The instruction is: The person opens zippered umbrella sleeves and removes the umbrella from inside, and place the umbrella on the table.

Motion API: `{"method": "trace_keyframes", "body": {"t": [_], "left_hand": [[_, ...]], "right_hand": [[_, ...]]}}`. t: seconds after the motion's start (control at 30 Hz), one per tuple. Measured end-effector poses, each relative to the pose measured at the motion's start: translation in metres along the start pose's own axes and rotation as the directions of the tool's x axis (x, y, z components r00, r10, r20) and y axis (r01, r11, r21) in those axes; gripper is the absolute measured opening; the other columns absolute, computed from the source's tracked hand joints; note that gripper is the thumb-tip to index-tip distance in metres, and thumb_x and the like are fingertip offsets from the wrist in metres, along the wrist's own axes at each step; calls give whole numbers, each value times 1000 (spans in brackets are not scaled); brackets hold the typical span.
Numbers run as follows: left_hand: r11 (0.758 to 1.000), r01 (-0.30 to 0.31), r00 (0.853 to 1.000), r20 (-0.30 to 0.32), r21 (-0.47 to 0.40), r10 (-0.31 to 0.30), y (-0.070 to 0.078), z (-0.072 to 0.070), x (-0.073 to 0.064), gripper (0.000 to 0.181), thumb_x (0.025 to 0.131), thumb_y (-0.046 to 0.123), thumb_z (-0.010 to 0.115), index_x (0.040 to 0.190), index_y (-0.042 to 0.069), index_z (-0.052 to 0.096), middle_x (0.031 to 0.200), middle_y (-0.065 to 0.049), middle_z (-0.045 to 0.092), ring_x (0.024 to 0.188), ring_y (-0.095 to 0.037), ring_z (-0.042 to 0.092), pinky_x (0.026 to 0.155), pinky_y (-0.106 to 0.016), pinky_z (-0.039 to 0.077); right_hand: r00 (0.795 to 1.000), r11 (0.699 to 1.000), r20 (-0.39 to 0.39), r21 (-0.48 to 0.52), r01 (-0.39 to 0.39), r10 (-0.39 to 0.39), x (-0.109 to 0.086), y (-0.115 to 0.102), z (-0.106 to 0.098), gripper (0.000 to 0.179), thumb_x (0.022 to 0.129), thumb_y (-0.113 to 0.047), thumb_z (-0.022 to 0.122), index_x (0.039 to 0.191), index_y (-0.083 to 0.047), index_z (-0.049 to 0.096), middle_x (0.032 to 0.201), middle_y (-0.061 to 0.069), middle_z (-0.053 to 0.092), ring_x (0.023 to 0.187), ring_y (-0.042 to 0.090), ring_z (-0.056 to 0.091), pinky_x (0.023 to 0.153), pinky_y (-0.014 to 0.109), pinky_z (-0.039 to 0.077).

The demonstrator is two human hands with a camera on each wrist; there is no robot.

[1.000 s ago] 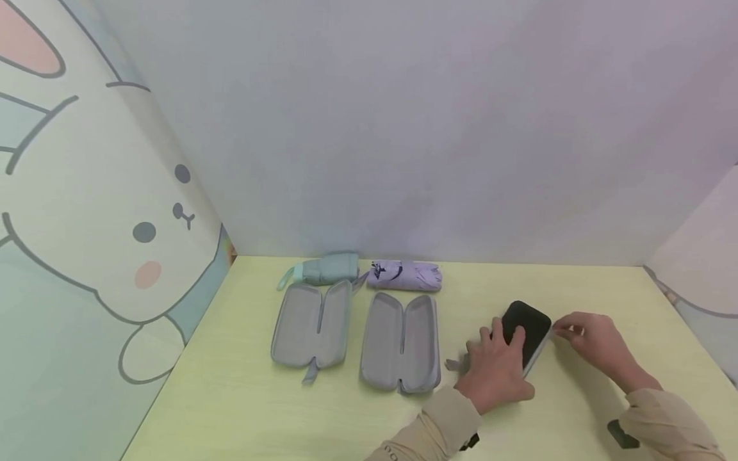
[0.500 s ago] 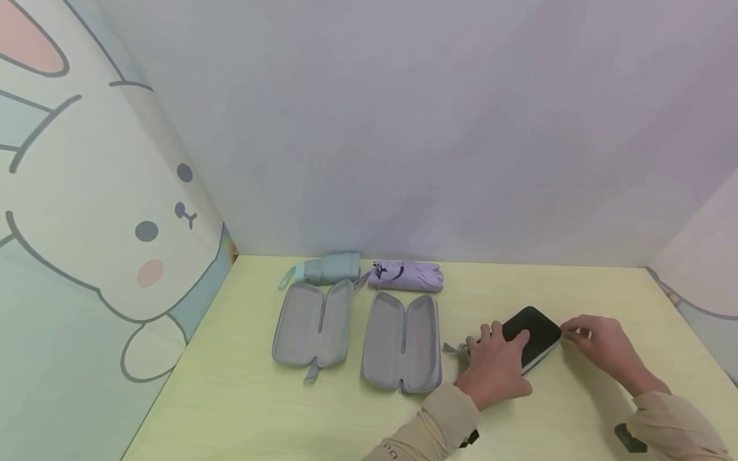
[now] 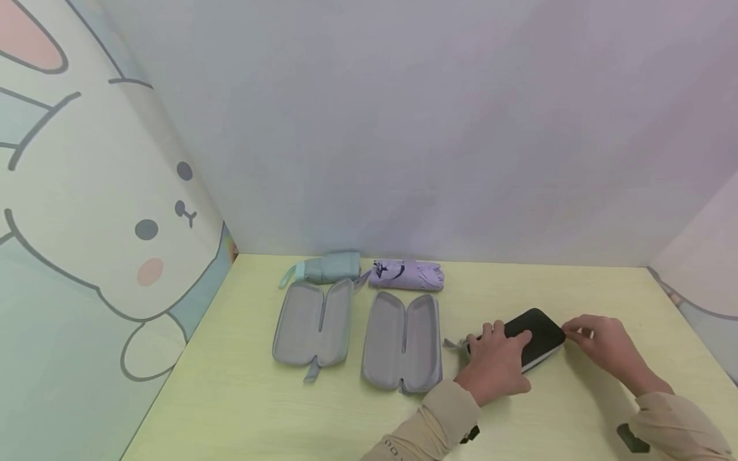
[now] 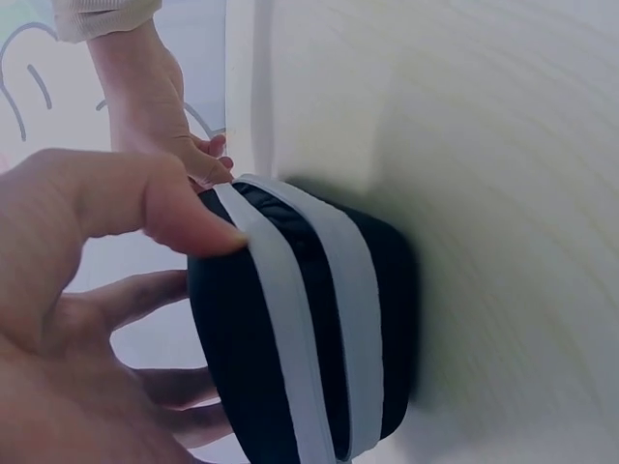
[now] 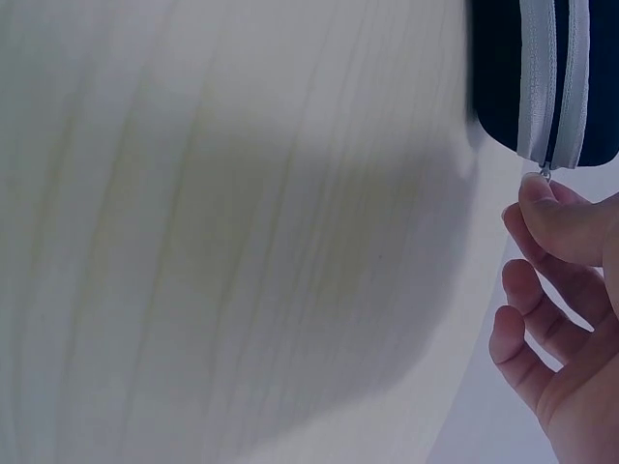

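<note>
A black zip case (image 3: 533,333) with pale zipper bands lies on the right of the table. My left hand (image 3: 498,362) holds it from above, fingers spread over the top and thumb at the near side. In the left wrist view the thumb presses beside the zipper band (image 4: 285,300), and a dark gap shows between the two bands. With thumb and forefinger, my right hand (image 3: 602,346) pinches the zipper pull (image 5: 545,174) at the case's right corner. The right wrist view shows the bands meeting there. A grey strap (image 3: 454,344) sticks out at the case's left end.
Two grey cases stand open left of my hands, one farther left (image 3: 300,326) and one nearer (image 3: 383,346). Behind them lie a folded teal umbrella (image 3: 331,267) and a folded purple umbrella (image 3: 406,275), close to the back wall (image 3: 426,160). A rabbit-print wall (image 3: 75,211) rises at left.
The black case has shifted slightly right and turned clockwise under my left hand. My right hand has moved a little to the right, still at the case's corner. The grey cases and umbrellas stay put.
</note>
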State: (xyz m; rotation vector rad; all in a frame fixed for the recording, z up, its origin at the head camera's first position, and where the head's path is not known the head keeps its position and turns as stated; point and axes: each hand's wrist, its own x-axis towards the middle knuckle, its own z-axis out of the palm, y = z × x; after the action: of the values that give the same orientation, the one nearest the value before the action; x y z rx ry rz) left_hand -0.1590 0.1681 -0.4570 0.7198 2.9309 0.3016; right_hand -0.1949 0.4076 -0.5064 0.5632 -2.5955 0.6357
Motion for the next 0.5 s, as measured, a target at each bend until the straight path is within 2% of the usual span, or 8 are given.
{"method": "trace_keyframes", "body": {"t": [0.5], "left_hand": [[999,-25,1000,8,28,24,0,-4,4,62,70,43,78,126,48,53,108,10,53,92,-12,48,78,-49,42]], "right_hand": [[1000,1000,13,20,18,-18,0,0,-1,27,60,12,77,73,-10,71,68,-1,66,56,-5,46,49,14,34]]}}
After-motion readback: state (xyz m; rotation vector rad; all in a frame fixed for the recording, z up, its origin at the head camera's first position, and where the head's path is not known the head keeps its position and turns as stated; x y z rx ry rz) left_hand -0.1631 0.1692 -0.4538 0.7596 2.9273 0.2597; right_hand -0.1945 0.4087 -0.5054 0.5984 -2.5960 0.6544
